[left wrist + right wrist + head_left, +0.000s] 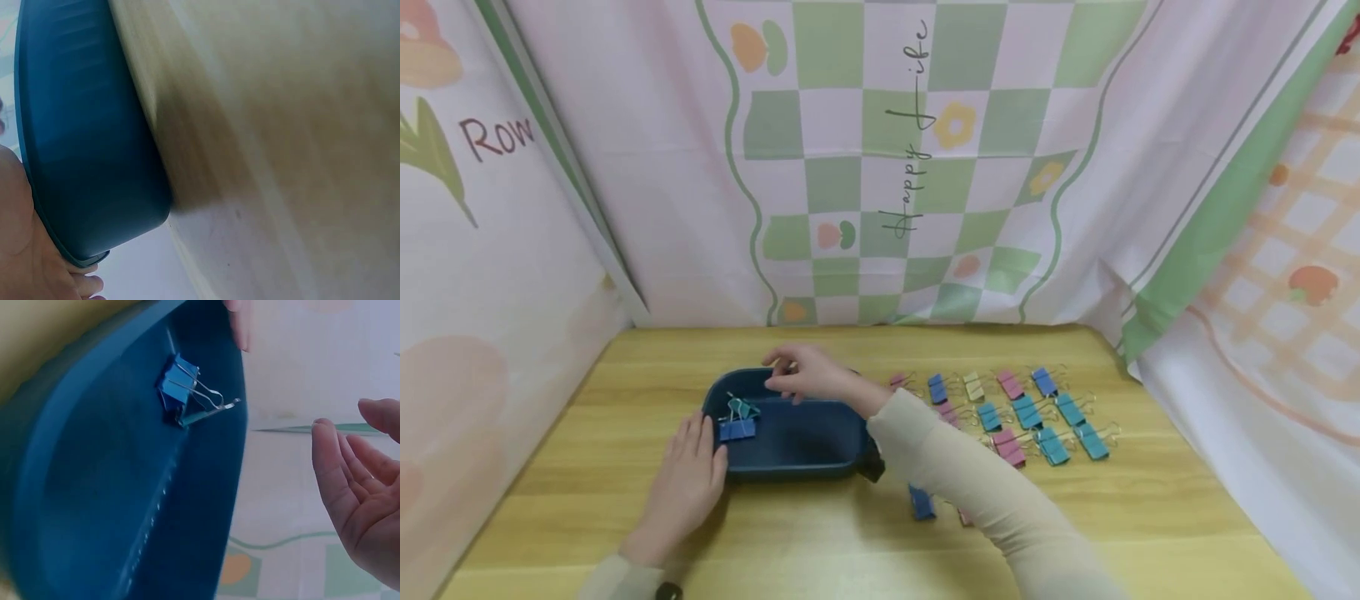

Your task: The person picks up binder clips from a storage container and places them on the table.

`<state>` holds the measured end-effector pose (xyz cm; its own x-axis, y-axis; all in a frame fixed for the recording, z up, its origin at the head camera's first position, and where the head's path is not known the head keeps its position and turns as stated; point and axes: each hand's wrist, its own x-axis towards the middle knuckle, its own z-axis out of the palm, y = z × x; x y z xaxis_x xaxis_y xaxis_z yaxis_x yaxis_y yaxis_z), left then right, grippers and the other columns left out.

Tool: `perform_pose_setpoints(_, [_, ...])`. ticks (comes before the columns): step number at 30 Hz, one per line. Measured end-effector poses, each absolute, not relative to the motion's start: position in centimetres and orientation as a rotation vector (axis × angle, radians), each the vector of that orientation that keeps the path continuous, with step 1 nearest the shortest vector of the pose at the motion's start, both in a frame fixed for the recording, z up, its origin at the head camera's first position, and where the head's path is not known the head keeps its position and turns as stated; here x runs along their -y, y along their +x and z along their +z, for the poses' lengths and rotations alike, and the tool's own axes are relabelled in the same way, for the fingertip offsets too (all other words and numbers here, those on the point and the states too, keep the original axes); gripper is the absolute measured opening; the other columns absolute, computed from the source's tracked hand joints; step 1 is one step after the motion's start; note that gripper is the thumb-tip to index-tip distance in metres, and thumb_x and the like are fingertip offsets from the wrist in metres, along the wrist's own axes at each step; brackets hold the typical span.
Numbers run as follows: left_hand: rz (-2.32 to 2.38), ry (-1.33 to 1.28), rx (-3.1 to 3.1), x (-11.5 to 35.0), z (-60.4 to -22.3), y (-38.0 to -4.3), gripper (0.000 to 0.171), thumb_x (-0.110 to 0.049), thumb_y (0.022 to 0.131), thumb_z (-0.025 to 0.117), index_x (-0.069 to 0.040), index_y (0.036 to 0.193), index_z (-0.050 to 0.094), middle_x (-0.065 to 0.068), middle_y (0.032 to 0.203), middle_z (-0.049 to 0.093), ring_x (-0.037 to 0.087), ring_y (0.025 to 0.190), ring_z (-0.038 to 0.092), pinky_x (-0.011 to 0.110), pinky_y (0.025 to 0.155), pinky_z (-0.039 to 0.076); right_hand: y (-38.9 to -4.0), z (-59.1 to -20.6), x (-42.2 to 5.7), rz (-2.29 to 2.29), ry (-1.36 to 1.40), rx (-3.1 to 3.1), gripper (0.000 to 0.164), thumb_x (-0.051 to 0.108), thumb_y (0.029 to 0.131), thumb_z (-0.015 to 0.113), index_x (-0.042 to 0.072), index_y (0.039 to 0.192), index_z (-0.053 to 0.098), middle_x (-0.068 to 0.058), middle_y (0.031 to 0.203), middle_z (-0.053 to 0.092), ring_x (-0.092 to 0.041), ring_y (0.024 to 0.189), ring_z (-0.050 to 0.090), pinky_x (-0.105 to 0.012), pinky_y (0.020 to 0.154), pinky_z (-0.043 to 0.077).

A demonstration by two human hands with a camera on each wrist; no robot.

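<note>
A dark blue plastic basin (805, 437) stands on the wooden table. Inside its left end lie a blue binder clip (737, 429) and a teal binder clip (743, 407); both also appear in the right wrist view, where the blue clip (178, 384) overlaps the teal one. My left hand (688, 471) rests along the basin's left rim, fingers extended. Over the basin's back edge hovers my right hand (811, 375), fingers loosely bent and holding nothing. In the right wrist view a gap shows between its thumb and fingers (334, 462).
Rows of binder clips in teal, blue, pink and yellow lie right of the basin, among them a teal clip (1052, 446). My right forearm passes over part of them. A blue clip (922, 502) lies nearer the front. Patterned curtains (895, 167) hang behind the table.
</note>
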<state>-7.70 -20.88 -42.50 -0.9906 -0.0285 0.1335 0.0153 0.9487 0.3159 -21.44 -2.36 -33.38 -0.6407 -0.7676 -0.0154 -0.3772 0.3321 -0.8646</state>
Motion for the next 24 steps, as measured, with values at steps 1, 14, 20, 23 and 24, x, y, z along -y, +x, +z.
perform_pose_setpoints(1, [-0.479, 0.01, 2.965, 20.9, -42.5, -7.7, 0.057, -0.026, 0.1, 0.03, 0.016, 0.137, 0.022, 0.033, 0.144, 0.014, 0.047, 0.132, 0.012, 0.057, 0.105, 0.013, -21.4, -33.5, 2.8, -1.243, -1.001, -2.183, 0.031, 0.012, 0.09, 0.061, 0.003, 0.119, 0.055, -0.003, 0.09, 0.06, -0.025, 0.074, 0.063, -0.038, 0.063, 0.055])
perform_pose_setpoints(14, [-0.451, 0.003, 2.947, 21.0, -42.8, -7.9, 0.056, -0.024, 0.099, 0.034, 0.016, 0.136, 0.025, 0.033, 0.143, 0.018, 0.047, 0.131, 0.015, 0.058, 0.105, 0.014, -22.3, -35.5, 7.2, -1.203, -0.919, -2.239, 0.032, 0.013, 0.089, 0.061, 0.003, 0.119, 0.055, 0.0, 0.087, 0.058, -0.024, 0.072, 0.063, -0.028, 0.056, 0.053])
perform_pose_setpoints(20, [-0.442, -0.01, 2.934, 21.0, -42.9, -7.9, 0.055, -0.023, 0.099, 0.034, 0.017, 0.135, 0.027, 0.034, 0.143, 0.019, 0.048, 0.131, 0.016, 0.058, 0.104, 0.015, -22.6, -36.0, 8.5, -1.147, -0.914, -2.259, 0.032, 0.013, 0.089, 0.062, 0.007, 0.119, 0.056, -0.001, 0.091, 0.057, -0.019, 0.069, 0.061, -0.027, 0.056, 0.053])
perform_pose_setpoints(23, [-0.443, -0.012, 2.933, 20.9, -42.8, -7.9, 0.055, -0.023, 0.099, 0.034, 0.017, 0.135, 0.026, 0.034, 0.143, 0.019, 0.048, 0.131, 0.015, 0.058, 0.104, 0.015, -22.7, -36.1, 9.1, -1.112, -0.917, -2.259, 0.033, 0.012, 0.089, 0.062, 0.006, 0.121, 0.055, -0.004, 0.095, 0.058, -0.018, 0.071, 0.061, -0.027, 0.057, 0.053])
perform_pose_setpoints(24, [-0.445, -0.009, 2.936, 20.9, -42.7, -7.9, 0.055, -0.023, 0.099, 0.034, 0.017, 0.136, 0.026, 0.034, 0.143, 0.018, 0.048, 0.131, 0.015, 0.058, 0.104, 0.015, -22.8, -36.2, 9.3, -1.106, -0.909, -2.256, 0.034, 0.011, 0.089, 0.062, 0.006, 0.121, 0.055, -0.004, 0.096, 0.058, -0.019, 0.071, 0.061, -0.027, 0.057, 0.053])
